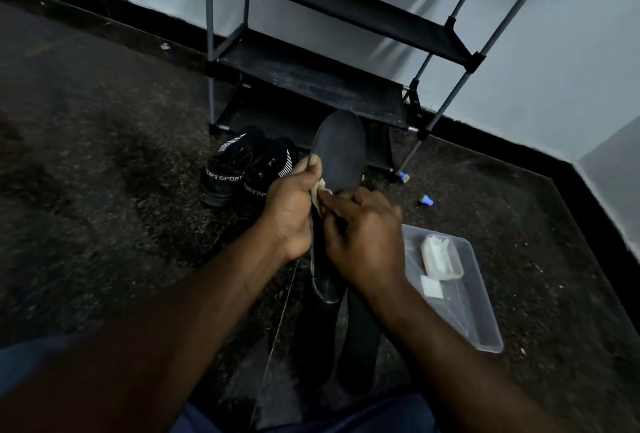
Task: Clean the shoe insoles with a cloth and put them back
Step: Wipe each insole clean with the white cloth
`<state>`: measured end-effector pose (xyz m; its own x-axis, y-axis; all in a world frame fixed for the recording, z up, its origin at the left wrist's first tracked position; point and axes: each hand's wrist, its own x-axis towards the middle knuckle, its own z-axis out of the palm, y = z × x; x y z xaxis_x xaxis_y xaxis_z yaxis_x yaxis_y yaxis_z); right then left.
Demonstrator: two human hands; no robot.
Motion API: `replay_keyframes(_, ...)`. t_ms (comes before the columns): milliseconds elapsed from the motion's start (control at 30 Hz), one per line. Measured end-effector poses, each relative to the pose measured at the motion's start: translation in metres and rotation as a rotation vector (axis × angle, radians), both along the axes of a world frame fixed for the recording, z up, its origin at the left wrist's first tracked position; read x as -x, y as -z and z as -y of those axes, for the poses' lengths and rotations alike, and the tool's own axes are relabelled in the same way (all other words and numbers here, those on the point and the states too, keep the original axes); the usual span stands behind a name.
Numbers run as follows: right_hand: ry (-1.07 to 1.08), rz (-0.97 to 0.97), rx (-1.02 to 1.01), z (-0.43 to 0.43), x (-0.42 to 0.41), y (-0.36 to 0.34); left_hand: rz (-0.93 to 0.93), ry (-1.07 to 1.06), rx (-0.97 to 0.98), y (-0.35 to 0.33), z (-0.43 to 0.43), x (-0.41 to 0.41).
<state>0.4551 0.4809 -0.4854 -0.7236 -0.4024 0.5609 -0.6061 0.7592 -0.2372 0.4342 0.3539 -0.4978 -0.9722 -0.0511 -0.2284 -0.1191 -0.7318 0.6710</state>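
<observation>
A black insole (341, 152) is held up in front of the shoe rack (311, 79), its rounded toe end overlapping the rack's lowest shelf. The left hand (291, 211) grips its left edge, fingers curled behind and thumb laid on the face. The right hand (363, 235) pinches a pale cloth (318, 190) against the insole's middle. Only a small crumpled bit of cloth shows between the two hands, and the right fingertips are hidden behind the knuckles.

Below the hands the insole's lower end looks glossy and is hard to read in the dim light. A second insole (358, 342) lies on the floor (104, 155) nearer the person than the rack. Another dark shape lies just left of it, and I cannot tell what that is.

A pair of black sneakers (242, 169) stands just in front of the rack's left leg, touching each other. Left of the rack the dark speckled floor runs open to the black skirting. Right of the rack the wall (554, 69) turns a corner and the floor narrows. A clear plastic tray (485, 335) lies there, close beside the right forearm, holding a white packet (441, 257) and a small white square (431, 286). Two small blue objects (426, 200) lie near the rack's right front leg, too small to identify. The rack's top is cut off by the frame.
</observation>
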Motion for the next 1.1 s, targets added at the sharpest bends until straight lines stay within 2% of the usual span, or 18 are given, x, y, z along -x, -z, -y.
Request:
replay_keyframes(67, 0.06, -0.044, -0.039, -0.009, 0.012, -0.01, -0.011, 0.027, -0.019, -0.002, -0.003, -0.002)
replay_keyframes(200, 0.177, -0.053, 0.044, -0.018, 0.049, -0.031, -0.034, 0.048, -0.023, -0.004, -0.006, -0.002)
replay_keyframes(400, 0.029, 0.051, 0.065, -0.009, 0.029, -0.007, -0.002, 0.008, -0.051, 0.001, 0.002, 0.005)
replay_keyframes(533, -0.015, 0.173, 0.208, -0.003, -0.005, 0.015, -0.022, -0.005, -0.135, 0.002, 0.007, 0.005)
replay_keyframes(767, -0.085, 0.364, 0.446, 0.003, -0.048, 0.016, -0.066, -0.033, -0.236, 0.003, 0.014, 0.006)
replay_keyframes(900, -0.057, 0.285, 0.455, 0.004, -0.055, 0.023, -0.049, -0.05, -0.269, 0.004, 0.01, 0.006)
replay_keyframes(1100, 0.066, 0.2, 0.496, 0.01, -0.029, 0.013, -0.063, 0.041, -0.329, -0.002, 0.007, 0.002)
